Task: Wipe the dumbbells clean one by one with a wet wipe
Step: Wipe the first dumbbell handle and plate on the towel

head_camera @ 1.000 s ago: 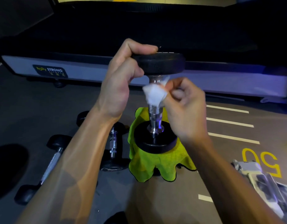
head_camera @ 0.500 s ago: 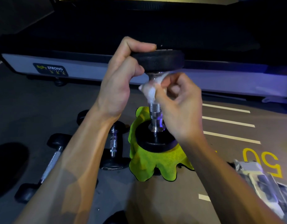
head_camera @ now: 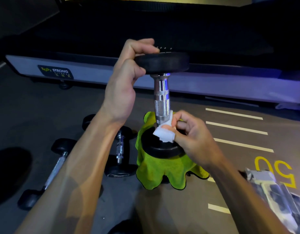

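Dumbbell (head_camera: 161,105) stands upright at the centre of the head view, its lower black plate resting on a lime-green cloth (head_camera: 162,169). Left hand (head_camera: 124,85) curls over the rim of the upper plate, steadying it. Right hand (head_camera: 191,134) pinches a folded white wet wipe (head_camera: 164,132) against the base of the chrome handle. Wrapping the wipe round the shaft and working it into the knurled grooves would likely clean best. Two more dumbbells (head_camera: 119,147) lie at lower left, rubbery ends, metal bars.
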`<state>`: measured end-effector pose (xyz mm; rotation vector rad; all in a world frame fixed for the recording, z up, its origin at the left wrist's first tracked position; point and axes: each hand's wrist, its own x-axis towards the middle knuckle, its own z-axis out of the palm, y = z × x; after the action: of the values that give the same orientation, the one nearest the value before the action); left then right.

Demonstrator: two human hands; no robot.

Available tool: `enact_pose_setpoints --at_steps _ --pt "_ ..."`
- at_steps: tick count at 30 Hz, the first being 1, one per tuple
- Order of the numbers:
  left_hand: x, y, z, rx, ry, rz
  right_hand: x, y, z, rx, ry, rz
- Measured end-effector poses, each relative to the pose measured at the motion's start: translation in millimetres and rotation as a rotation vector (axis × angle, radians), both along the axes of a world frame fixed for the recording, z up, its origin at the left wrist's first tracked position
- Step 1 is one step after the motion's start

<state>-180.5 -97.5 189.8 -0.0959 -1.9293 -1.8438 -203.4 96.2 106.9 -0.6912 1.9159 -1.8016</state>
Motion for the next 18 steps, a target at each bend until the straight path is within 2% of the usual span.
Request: enact_pose_setpoints --at_steps 4,8,12,18 --pt "5.1 -3.1 2.7 -0.115 0.029 0.044 -1.7 6.7 0.1 0.026 -0.011 0.053" --pt "14.2 0.2 3.5 -0.127 0.053 0.000 -0.6 2.7 0.8 0.039 0.009 0.061" --pt "19.0 13.7 3.9 -0.224 0.079 -0.014 6.1 -6.8 -3.6 0.007 0.032 0.030" --pt "17.5 26.4 8.6 -0.202 0.168 0.035 15.7 -4.7 3.8 0.003 0.063 -0.116"
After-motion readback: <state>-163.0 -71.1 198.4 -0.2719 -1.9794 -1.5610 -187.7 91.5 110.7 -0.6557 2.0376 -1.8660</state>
